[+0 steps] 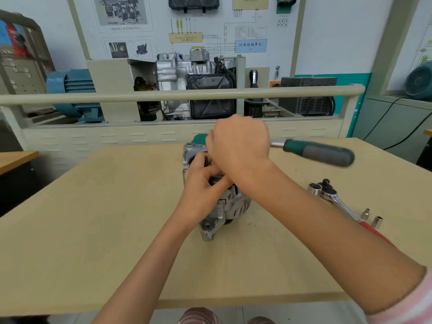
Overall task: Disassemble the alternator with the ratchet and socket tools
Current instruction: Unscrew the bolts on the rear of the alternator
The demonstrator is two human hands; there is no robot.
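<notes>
the alternator [224, 202] lies mid-tabletop [93, 218], housing looking whole, so most of the disassembly seems left. the left hand [203, 183] holds its upper body, fingers curled on it. the right hand [238, 143] grips the green-handled ratchet [320, 152] near its head, working a fastener up top. a second ratchet [332, 195] and loose sockets [371, 217] wait nearby.

Wall training board [187, 26] — one legible label: blue box [250, 45] printed "仪表控制单元". Yellow box [185, 37] and diagram captions carry print too — blurred, unreadable. No readable markings on tools or alternator.
</notes>
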